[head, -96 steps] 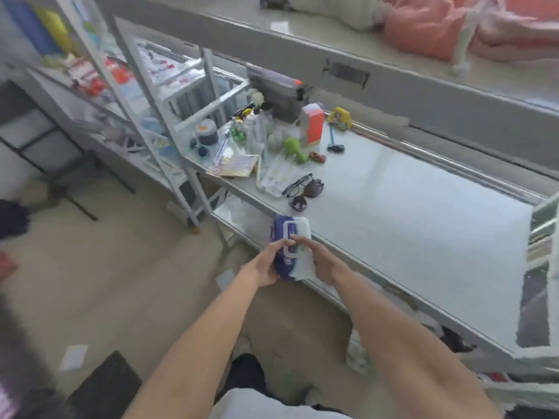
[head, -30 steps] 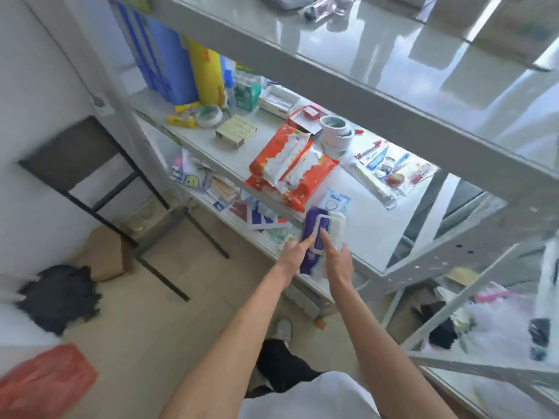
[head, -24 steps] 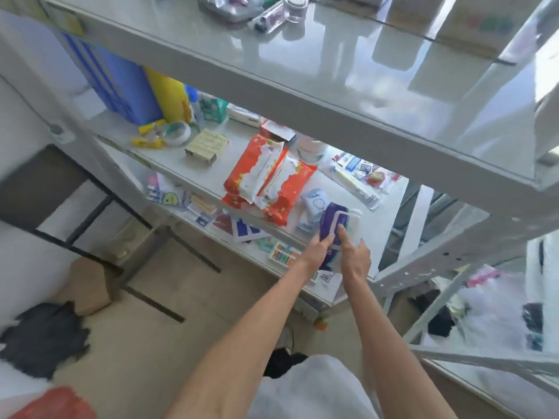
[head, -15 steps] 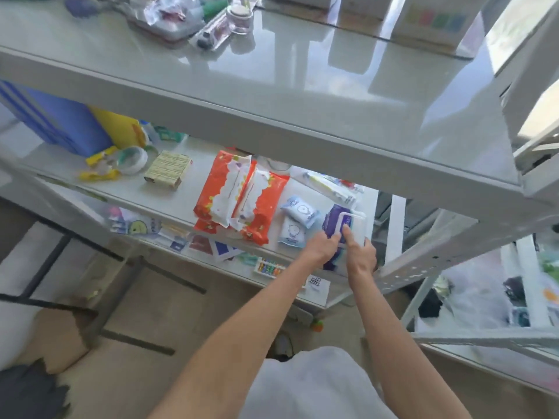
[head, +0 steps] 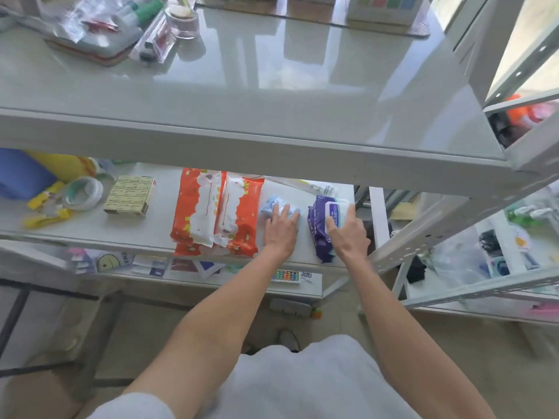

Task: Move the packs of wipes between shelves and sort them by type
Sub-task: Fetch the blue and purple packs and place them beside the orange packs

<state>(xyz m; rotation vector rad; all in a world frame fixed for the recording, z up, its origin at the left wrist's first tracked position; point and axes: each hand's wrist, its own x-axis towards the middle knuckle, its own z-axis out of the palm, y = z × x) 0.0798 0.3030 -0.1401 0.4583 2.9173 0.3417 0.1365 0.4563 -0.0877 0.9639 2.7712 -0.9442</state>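
Your right hand [head: 348,234] lies flat on the purple pack [head: 316,226], with the fingers fairly straight across its white lid, pressing down rather than gripping. The pack sits at the right end of the middle shelf [head: 163,220]. Its near end reaches the front edge and its right side is close to the upright post [head: 378,219]. Your left hand [head: 281,229] is spread, palm down, on the small blue packs [head: 271,207], which lie between the purple pack and the orange packs [head: 211,210]. This looks like the placing step, and it seems nearly done. To finish it well, push the purple pack back with the flat hand until it sits clear of the front edge. Square it so its long side runs parallel to the orange ones. Soft packs should slide easily on this glossy surface, so a light, even push ought to do. Use your left hand to steady the blue packs, or draw them together, so a plain gap separates each type. Watch your knuckles under the upper shelf [head: 272,137] and mind the post on the right. Lift both hands straight up off the packs so nothing drags askew.
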